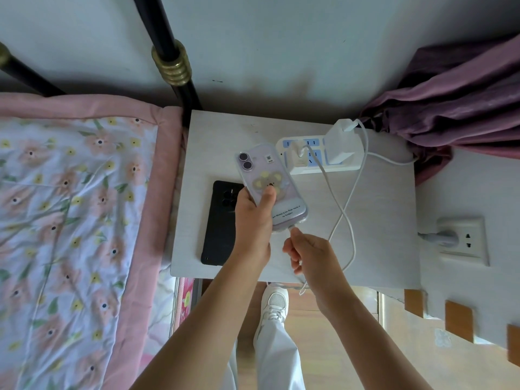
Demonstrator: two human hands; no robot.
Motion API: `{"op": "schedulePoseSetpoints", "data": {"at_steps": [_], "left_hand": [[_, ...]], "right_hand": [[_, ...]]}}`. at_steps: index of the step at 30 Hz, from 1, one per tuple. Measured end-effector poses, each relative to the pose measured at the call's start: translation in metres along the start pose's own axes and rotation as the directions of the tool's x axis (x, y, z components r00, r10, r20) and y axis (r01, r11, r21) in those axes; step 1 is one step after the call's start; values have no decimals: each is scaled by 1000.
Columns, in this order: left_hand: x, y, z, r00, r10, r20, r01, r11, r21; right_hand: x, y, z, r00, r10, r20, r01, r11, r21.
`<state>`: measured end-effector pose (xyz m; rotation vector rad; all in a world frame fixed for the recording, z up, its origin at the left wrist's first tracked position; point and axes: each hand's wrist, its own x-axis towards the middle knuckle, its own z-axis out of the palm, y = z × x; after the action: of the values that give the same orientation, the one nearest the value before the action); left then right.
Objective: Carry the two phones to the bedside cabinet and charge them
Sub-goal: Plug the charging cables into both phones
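Left hand [253,218] gripping purple phone [271,187], thumb across back; right hand [309,253] pinching cable plug [292,228] at its lower end; black phone [221,223] flat beneath grip

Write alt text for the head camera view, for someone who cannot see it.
A person's left hand holds a purple phone above a white bedside cabinet while the right hand pinches a white charging cable at its bottom edge. A black phone lies on the cabinet, near a power strip.

Glossy clear-cased phone [271,184], matt black phone [221,223], smooth pale cabinet top [380,220].
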<state>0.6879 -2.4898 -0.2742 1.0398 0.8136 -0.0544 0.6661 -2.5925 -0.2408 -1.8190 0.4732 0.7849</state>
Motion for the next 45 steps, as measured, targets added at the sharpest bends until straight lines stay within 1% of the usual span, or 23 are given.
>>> {"op": "schedulePoseSetpoints", "data": {"at_steps": [7, 12, 16, 19, 22, 25, 27, 28, 31, 34, 37, 40, 41, 43, 44, 45], "left_hand": [[1, -20, -3, 997, -26, 70, 22, 998, 59], [-1, -38, -10, 996, -38, 84, 27, 990, 139], [-7, -56, -20, 991, -116, 68, 99, 972, 215], [-6, -63, -25, 985, -159, 67, 127, 931, 342], [-5, -64, -26, 979, -161, 122, 88, 883, 462], [-1, -60, -21, 980, -126, 151, 16, 815, 579], [3, -56, -16, 984, -87, 154, -41, 737, 674], [5, -54, -13, 985, -51, 165, -88, 672, 735], [10, -47, -7, 975, 58, 216, -221, 400, 889], [17, -38, -6, 962, 87, 259, -270, 162, 949], [24, -33, -7, 940, 83, 332, -329, -43, 943], [28, -29, -6, 908, 66, 414, -390, -232, 891], [29, -29, -6, 897, 56, 438, -407, -280, 869], [30, -28, -8, 887, 35, 461, -426, -325, 844], [30, -29, -10, 888, 21, 459, -429, -320, 845], [30, -29, -12, 893, 6, 451, -428, -303, 852]], "right_hand": [[2, 19, -1, 997, 74, 14, -74, 997, -5], [3, 37, -2, 991, 126, 49, -125, 992, -15], [-2, 57, 1, 987, 154, 53, -152, 988, -39], [-3, 66, 5, 983, 181, 0, -181, 983, -8], [-1, 71, 8, 976, 190, -110, -190, 982, 8], [2, 74, 11, 965, 192, -178, -191, 981, 22], [4, 73, 15, 959, 182, -220, -182, 983, 20], [6, 72, 16, 954, 173, -243, -172, 985, 27], [12, 67, 19, 936, 166, -311, -158, 986, 51], [16, 66, 19, 925, 114, -362, -127, 992, -13], [21, 66, 18, 930, 42, -365, -98, 986, -135], [24, 66, 13, 949, 35, -314, -102, 974, -200], [26, 65, 10, 959, 45, -278, -111, 968, -224], [30, 58, 1, 982, 107, -154, -142, 960, -241], [31, 51, -6, 990, 124, -72, -138, 955, -261], [30, 44, -14, 994, 106, -4, -102, 949, -298]]}}
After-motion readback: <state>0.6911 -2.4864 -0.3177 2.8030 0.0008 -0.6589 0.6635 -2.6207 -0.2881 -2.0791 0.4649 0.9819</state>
